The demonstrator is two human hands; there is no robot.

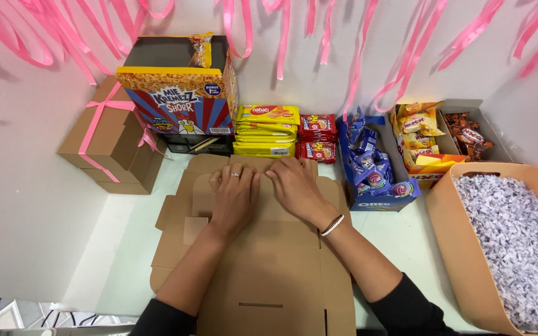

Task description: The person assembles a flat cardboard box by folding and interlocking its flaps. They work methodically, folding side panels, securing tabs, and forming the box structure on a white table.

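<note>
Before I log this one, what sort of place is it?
Probably a gift-box packing station: both hands press on a flat brown die-cut cardboard box blank, stacked yellow and red snack packets line the wall, and a tan bin of shredded white paper filler stands alongside.

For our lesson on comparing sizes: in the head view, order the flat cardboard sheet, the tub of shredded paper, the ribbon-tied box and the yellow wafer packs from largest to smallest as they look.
1. Flat cardboard sheet
2. Tub of shredded paper, though it is cut off by the frame
3. Ribbon-tied box
4. Yellow wafer packs
</note>
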